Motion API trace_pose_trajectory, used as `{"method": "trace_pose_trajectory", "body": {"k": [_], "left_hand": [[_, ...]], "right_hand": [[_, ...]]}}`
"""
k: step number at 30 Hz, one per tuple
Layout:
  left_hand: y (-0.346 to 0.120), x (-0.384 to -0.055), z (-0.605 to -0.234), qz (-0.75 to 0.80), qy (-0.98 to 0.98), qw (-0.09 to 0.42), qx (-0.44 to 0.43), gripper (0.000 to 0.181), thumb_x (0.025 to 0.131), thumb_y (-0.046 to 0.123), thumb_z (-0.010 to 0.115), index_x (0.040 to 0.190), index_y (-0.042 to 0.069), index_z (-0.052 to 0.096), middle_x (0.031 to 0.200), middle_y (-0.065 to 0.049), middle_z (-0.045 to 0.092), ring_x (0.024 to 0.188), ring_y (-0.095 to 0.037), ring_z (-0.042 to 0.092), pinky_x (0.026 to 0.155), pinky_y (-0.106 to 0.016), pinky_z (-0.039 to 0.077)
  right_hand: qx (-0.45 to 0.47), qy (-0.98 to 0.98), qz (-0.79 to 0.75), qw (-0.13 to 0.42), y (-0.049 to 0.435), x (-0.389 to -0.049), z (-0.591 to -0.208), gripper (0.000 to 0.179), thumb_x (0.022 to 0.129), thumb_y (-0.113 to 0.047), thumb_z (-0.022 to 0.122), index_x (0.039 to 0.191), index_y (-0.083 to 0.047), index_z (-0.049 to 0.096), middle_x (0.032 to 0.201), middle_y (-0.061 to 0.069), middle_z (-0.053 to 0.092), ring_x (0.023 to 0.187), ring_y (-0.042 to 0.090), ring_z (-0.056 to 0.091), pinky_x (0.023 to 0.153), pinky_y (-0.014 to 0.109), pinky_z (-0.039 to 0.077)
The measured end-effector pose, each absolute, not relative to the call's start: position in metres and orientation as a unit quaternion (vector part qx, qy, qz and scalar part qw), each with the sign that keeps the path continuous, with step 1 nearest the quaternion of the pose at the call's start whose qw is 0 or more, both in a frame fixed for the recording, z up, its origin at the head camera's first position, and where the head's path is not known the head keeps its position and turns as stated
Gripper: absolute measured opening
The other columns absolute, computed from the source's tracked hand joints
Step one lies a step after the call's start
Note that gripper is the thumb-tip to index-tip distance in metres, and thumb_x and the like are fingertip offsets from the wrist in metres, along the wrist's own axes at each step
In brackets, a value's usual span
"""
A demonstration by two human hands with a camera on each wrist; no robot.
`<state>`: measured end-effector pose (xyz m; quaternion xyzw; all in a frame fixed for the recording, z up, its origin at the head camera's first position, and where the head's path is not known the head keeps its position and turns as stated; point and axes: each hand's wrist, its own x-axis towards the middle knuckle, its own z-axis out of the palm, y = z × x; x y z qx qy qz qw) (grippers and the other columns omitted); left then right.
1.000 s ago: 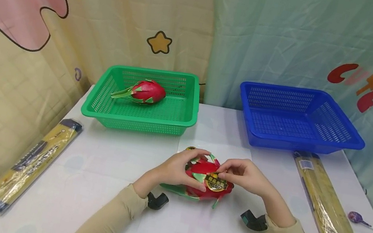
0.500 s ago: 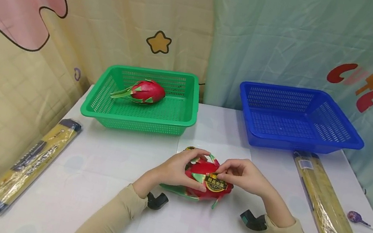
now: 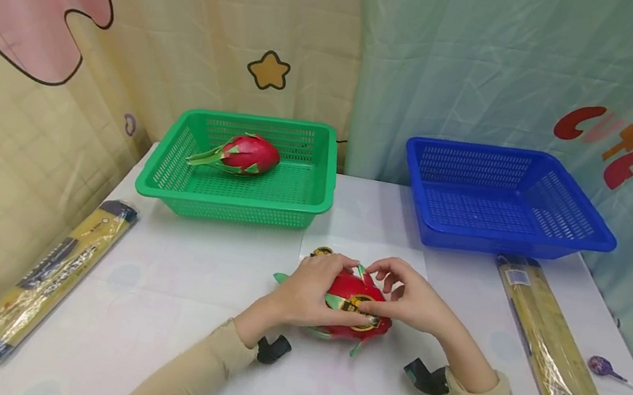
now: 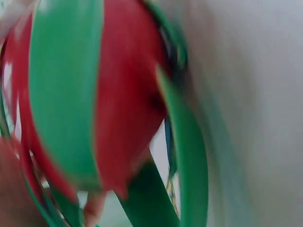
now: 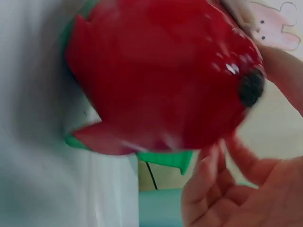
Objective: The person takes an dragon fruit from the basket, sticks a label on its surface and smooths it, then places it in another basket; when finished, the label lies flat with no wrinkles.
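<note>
A red dragon fruit (image 3: 347,286) with green-tipped scales lies on the table. My left hand (image 3: 309,288) grips it from the left, its thumb stretched across a black-and-gold sticker (image 3: 361,306) on the fruit's skin. From the right, my right hand (image 3: 413,299) holds the fruit with bent fingers at its far side and the thumb at the sticker, which is partly covered. Close up in the left wrist view are the fruit's long green scales (image 4: 66,90). The right wrist view shows the red skin and dark end (image 5: 251,88).
Behind stand a green basket (image 3: 231,211) holding another dragon fruit (image 3: 250,155), and a blue basket (image 3: 499,244). A white sheet with a round sticker (image 3: 322,251) lies behind the hands. Wrapped yellow packages (image 3: 51,278) (image 3: 554,345) flank the table; a lollipop (image 3: 600,365) lies far right.
My right fingers have left the sticker's upper edge and spread to the fruit's far side, thumb staying at the sticker. My left hand shifted right, its thumb now over the sticker.
</note>
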<state>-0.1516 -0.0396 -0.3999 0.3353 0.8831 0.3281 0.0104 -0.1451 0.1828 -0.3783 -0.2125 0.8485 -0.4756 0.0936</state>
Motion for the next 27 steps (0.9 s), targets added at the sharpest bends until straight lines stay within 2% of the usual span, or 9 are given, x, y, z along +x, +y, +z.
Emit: {"method": "trace_pose_trajectory", "body": {"k": [4,6,9,16,22,27], "left_hand": [[-0.033,-0.147,-0.402,0.31,0.891,-0.021,0.332,0.084,0.072,0.068,0.063,0.131,0.013,0.041,0.118,0.002,0.052,0.103,-0.009,0.047,0.087,-0.035,0.041],[-0.031,-0.146,-0.403,0.314,0.892,-0.029,0.325,0.085,0.07,0.067,0.065,0.13,0.012,0.041,0.115,0.002,0.051,0.101,-0.01,0.047,0.084,-0.032,0.042],[-0.029,-0.145,-0.405,0.314,0.895,-0.041,0.313,0.088,0.069,0.069,0.066,0.13,0.011,0.042,0.114,0.002,0.051,0.1,-0.012,0.046,0.082,-0.031,0.043],[-0.025,-0.144,-0.408,0.297,0.906,-0.066,0.294,0.096,0.062,0.073,0.068,0.129,0.009,0.043,0.111,0.001,0.051,0.095,-0.013,0.047,0.081,-0.029,0.041],[-0.024,-0.142,-0.412,0.304,0.902,-0.077,0.295,0.099,0.056,0.072,0.073,0.128,0.01,0.043,0.109,0.003,0.051,0.093,-0.011,0.045,0.078,-0.027,0.041],[-0.026,-0.144,-0.412,0.305,0.896,-0.09,0.311,0.1,0.053,0.069,0.077,0.126,0.011,0.042,0.11,0.002,0.05,0.095,-0.011,0.044,0.078,-0.028,0.041]], "right_hand": [[-0.165,0.829,-0.511,0.156,0.179,-0.142,-0.387,0.067,0.081,-0.029,0.073,0.132,-0.002,0.04,0.128,0.016,0.048,0.112,0.03,0.052,0.089,0.041,0.048],[-0.142,0.82,-0.524,0.181,0.176,-0.139,-0.39,0.066,0.085,-0.033,0.068,0.136,-0.004,0.038,0.13,0.015,0.048,0.115,0.03,0.05,0.094,0.044,0.044],[-0.121,0.817,-0.532,0.185,0.17,-0.133,-0.393,0.057,0.09,-0.038,0.06,0.136,-0.01,0.043,0.122,0.011,0.054,0.108,0.026,0.052,0.092,0.043,0.042],[-0.082,0.833,-0.536,0.11,0.155,-0.124,-0.402,0.047,0.093,-0.038,0.056,0.13,-0.01,0.051,0.116,0.008,0.059,0.101,0.021,0.053,0.087,0.037,0.043],[-0.068,0.847,-0.526,0.04,0.149,-0.12,-0.409,0.04,0.096,-0.035,0.052,0.126,-0.008,0.057,0.11,0.008,0.063,0.095,0.02,0.055,0.084,0.036,0.045],[-0.069,0.856,-0.512,0.003,0.15,-0.121,-0.41,0.04,0.101,-0.033,0.04,0.123,-0.005,0.059,0.103,0.009,0.065,0.09,0.021,0.056,0.08,0.037,0.047]]}}
